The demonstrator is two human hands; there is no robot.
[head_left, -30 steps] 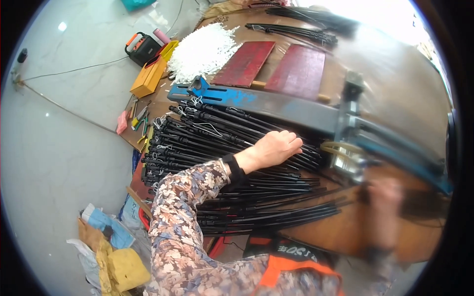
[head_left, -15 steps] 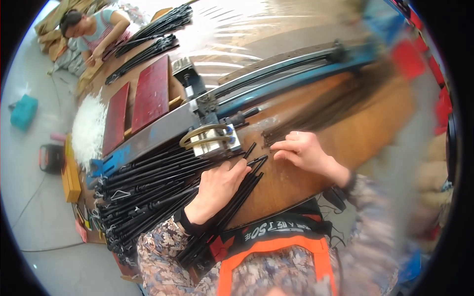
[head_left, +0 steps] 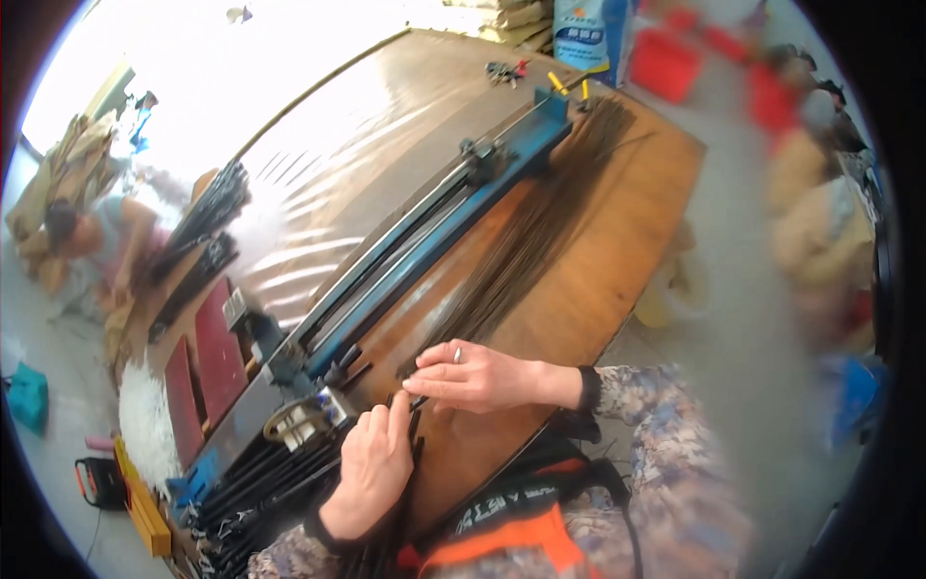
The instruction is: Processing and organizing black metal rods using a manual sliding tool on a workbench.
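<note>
My left hand (head_left: 371, 468) rests over several black rods (head_left: 260, 492) at the lower middle, fingers closed about a rod end near its fingertips. Just right of it, my right hand (head_left: 473, 376), with a ring on one finger, has its fingers pressed together. The two hands' fingertips nearly meet; whatever the right hand pinches is hidden. Beyond my right hand lies a bundle of thin dark wires (head_left: 540, 222), whose near ends reach close to its fingertips. A metal clamp block with a hose (head_left: 309, 420) stands left of my hands, on the long blue rail machine (head_left: 424, 251).
Maroon boards (head_left: 220, 347) and a white heap (head_left: 145, 415) lie left of the machine. Another person (head_left: 106, 232) sits at the far left beside more black rods (head_left: 198, 217). Yellow-handled pliers (head_left: 569, 89) and a blue-and-white bag (head_left: 590, 39) are at the far end.
The view has turned to the right, showing the wire bundle's far end. My right hand has come in to my left hand's fingertips; they were apart before.
</note>
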